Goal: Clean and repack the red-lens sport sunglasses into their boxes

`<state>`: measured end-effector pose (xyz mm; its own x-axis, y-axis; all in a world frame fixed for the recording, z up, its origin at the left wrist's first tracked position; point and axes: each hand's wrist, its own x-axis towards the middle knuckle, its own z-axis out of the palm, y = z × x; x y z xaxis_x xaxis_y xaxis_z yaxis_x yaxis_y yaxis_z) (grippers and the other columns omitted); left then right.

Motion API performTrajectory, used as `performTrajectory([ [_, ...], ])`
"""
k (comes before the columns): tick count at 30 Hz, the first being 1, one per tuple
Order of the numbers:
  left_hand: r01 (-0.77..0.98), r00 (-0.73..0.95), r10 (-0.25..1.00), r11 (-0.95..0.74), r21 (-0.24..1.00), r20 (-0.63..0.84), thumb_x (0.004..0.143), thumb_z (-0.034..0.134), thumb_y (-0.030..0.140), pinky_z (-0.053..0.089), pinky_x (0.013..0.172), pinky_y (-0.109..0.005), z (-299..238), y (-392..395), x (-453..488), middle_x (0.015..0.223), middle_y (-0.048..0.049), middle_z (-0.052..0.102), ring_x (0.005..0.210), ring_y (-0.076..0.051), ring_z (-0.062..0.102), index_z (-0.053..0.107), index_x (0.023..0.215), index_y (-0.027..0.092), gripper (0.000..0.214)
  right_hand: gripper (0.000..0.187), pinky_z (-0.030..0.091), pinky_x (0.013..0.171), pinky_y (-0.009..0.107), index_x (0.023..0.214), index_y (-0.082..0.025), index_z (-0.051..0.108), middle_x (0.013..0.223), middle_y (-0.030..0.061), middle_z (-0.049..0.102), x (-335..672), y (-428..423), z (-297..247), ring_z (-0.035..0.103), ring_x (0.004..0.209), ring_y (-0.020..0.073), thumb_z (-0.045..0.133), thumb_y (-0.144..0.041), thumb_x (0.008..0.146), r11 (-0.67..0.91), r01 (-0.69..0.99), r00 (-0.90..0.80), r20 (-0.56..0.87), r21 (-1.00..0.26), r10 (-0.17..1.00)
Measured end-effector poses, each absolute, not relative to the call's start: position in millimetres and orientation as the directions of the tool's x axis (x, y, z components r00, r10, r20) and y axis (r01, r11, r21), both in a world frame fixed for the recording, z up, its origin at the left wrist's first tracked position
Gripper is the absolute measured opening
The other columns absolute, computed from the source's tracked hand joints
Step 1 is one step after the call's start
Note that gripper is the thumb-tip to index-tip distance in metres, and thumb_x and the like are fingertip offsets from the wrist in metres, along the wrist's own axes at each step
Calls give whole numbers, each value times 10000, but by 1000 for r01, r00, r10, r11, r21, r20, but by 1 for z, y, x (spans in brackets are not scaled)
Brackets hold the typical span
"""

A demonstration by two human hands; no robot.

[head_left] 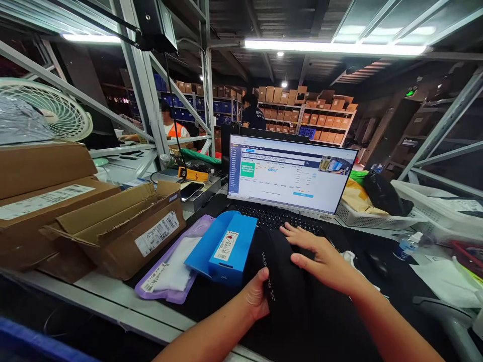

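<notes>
In front of the keyboard (271, 216) lies a black case (279, 266) with white lettering and small dots along its left side. My left hand (258, 296) grips the near left edge, thumb on top and the other fingers hidden beneath. Spread over the far right part of the case is my right hand (320, 256), fingers apart. Just left of the case sits a blue box (236, 241) with a white label and its flap out. A purple-edged plastic pouch (181, 256) with white contents is partly under the box.
An opened brown carton (124, 236) and larger cartons (41, 191) stand on the left. Behind the keyboard is a lit monitor (290, 176). White baskets (381, 216), a spray bottle (409, 245), a mouse (376, 264) and a grey device (449, 314) are on the right.
</notes>
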<state>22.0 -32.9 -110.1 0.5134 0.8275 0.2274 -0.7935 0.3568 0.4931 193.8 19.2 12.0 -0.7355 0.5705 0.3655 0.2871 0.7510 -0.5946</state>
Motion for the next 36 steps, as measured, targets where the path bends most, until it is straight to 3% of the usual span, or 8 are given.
performTrajectory([
  [3, -785, 513, 833, 357, 506, 207, 662, 848, 572, 396, 1133, -482, -108, -34, 23, 1010, -113, 782, 1176, -354, 655, 762, 1085, 149, 605, 419, 189, 1212, 632, 1345, -307, 628, 1479, 71, 538, 198, 13, 12, 318, 1483, 323, 618, -431, 944, 640, 269, -688, 321, -719, 650],
  [8, -816, 452, 875, 326, 478, 175, 670, 837, 584, 409, 1124, -462, -106, -32, 20, 1021, -123, 777, 1178, -345, 654, 743, 1108, 131, 637, 585, 300, 1183, 569, 1519, -311, 371, 1303, 94, 682, 209, -9, 5, 455, 1412, 278, 550, -451, 979, 433, 214, -637, 211, -876, 741],
  [12, -844, 369, 929, 326, 427, 19, 612, 846, 634, 405, 1128, -494, -102, -26, 12, 1049, -150, 768, 1200, -367, 634, 743, 1066, 113, 699, 374, 430, 1074, 468, 1273, -289, 590, 1070, 81, 755, 224, -20, -21, 615, 1221, 280, 554, -488, 958, 462, 325, -364, 342, -826, 867],
  [15, -883, 258, 961, 277, 378, -102, 556, 853, 668, 406, 1124, -548, -93, -19, 9, 1108, -159, 752, 1248, -404, 593, 722, 1107, 127, 783, 285, 530, 769, 354, 1028, -261, 664, 966, 62, 743, 220, -29, -50, 697, 860, 240, 648, -503, 878, 364, 518, -353, 194, -774, 915],
  [18, -922, 163, 972, 212, 325, -171, 571, 864, 623, 422, 1122, -539, -84, -14, 12, 1183, -160, 726, 1265, -398, 582, 675, 1203, 130, 824, 274, 473, 617, 308, 907, -225, 677, 847, 44, 720, 200, -35, -72, 646, 683, 201, 716, -481, 819, 311, 631, -435, 8, -711, 900],
  [23, -943, 31, 973, 105, 317, -230, 709, 789, 566, 462, 1099, -511, -75, -11, 13, 1169, -145, 732, 1236, -368, 610, 655, 1224, 142, 681, 453, 414, 544, 273, 673, -199, 604, 636, 34, 642, 167, -30, -75, 608, 583, 176, 577, -589, 900, 311, 593, -455, 9, -742, 890],
  [32, -884, -92, 952, 58, 464, -293, 649, 860, 363, 538, 1012, -502, -74, -13, 11, 1109, -133, 745, 1125, -355, 677, 640, 1213, 149, 642, 499, 284, 400, 192, 630, -186, 548, 501, -43, 519, 196, -28, -57, 422, 395, 68, 577, -614, 886, 120, 513, -638, -283, -850, 716],
  [36, -877, -70, 947, 92, 472, -314, 603, 878, 369, 537, 1012, -499, -76, -19, 17, 1124, -138, 739, 1126, -358, 674, 633, 1204, 149, 685, 512, 143, 346, 178, 692, -190, 545, 469, -93, 372, 228, -21, -40, 228, 363, 38, 623, -681, 810, -122, 344, -612, -321, -931, 723],
])
